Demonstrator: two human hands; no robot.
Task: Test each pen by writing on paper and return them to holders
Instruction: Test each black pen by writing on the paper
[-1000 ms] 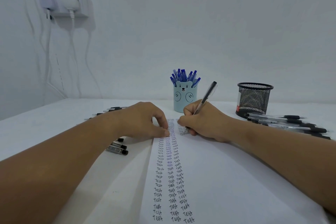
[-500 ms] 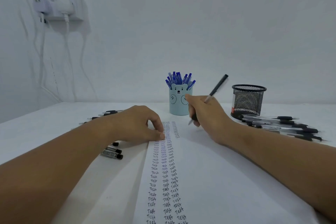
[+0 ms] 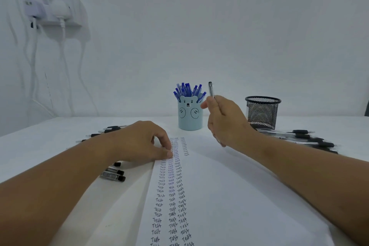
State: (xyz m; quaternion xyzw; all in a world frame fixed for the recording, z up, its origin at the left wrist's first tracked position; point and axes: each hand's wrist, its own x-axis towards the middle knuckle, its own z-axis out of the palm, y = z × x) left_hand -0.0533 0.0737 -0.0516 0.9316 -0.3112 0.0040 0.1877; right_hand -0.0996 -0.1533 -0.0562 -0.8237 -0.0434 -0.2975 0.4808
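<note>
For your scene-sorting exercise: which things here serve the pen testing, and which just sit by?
In use: right hand, pen, paper, left hand, bear holder, mesh holder, loose pens.
Idle: wall socket, cables.

— Where are your hands?
— My left hand [image 3: 143, 142] lies fingers-down, curled (forearm stretched from the near-left corner). My right hand [image 3: 224, 121] is raised, fingers pinched closed, wrist cocked upward.

Two bare forearms, no sleeves in view. Left hand [image 3: 143, 142] bare: no ring, watch or glove. Right hand [image 3: 225, 122] also bare; wrists without bands.
</note>
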